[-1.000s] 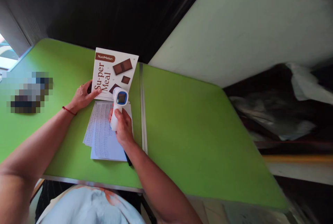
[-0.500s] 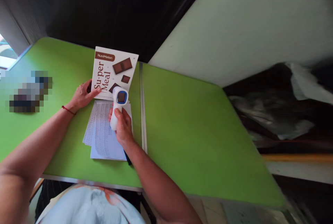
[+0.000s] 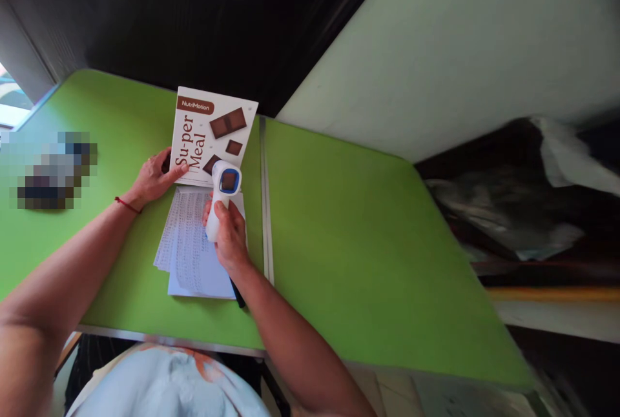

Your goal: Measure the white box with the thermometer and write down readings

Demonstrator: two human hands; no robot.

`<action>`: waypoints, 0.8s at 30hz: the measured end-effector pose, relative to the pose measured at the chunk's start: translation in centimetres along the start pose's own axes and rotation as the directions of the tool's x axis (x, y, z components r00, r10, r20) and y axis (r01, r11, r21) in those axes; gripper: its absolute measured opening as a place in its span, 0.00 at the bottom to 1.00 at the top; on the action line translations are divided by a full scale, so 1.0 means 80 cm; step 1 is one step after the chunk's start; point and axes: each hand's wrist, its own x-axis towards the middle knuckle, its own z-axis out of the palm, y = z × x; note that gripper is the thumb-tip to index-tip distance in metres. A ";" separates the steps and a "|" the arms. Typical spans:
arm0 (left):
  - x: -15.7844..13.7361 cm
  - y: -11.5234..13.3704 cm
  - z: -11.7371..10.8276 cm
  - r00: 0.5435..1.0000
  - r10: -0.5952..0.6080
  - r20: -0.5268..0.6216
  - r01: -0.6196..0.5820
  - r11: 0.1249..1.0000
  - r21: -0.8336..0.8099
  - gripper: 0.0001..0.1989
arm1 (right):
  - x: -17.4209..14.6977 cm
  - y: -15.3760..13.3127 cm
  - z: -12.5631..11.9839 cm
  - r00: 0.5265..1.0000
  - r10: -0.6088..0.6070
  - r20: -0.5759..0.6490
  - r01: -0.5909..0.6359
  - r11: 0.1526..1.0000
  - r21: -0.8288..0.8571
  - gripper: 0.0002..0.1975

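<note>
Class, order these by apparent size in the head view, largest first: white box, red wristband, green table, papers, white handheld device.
1. Green table
2. White box and papers: similar, papers partly hidden, so unranked
3. White handheld device
4. Red wristband

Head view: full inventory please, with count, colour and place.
Table: one, green, across the middle.
Box: one, white and brown, table's left part.
Thermometer-like device: one, white and blue, in front of box.
Sheets: at least two, white, nearer than the box.
Pen-like object: one, black, sheets' lower right.
Blurred item: count unclear, mixed colours, table's left.
Panel: one, black, behind the table.
Wall: one, pale, upper right.
Crumpled material: count unclear, whitish, far right.
Clothing: count unclear, pale blue, bottom edge.
Bracelet: one, red, left wrist.
Left hand: one, bare, thumb on the box.
Right hand: one, bare, around the device.
</note>
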 end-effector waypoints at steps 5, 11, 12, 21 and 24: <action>0.000 0.000 0.000 1.000 0.012 0.002 -0.012 1.000 -0.015 0.34 | 0.000 0.000 0.000 1.000 0.000 0.015 0.000 1.000 -0.015 0.20; 0.000 0.000 0.000 1.000 0.003 0.004 -0.003 1.000 0.012 0.36 | -0.001 0.000 -0.001 1.000 0.000 0.011 0.000 1.000 0.004 0.20; 0.000 0.000 0.000 1.000 0.003 0.001 -0.003 1.000 0.015 0.35 | -0.001 0.000 -0.001 1.000 0.001 0.011 -0.001 1.000 0.003 0.20; 0.001 0.001 0.000 1.000 -0.005 0.018 0.005 1.000 -0.020 0.34 | 0.000 0.000 -0.001 1.000 0.015 0.026 -0.015 1.000 0.007 0.19; 0.001 0.001 0.000 1.000 -0.007 0.018 0.007 1.000 -0.020 0.34 | 0.000 0.000 0.000 0.999 0.023 0.026 -0.023 1.000 -0.005 0.20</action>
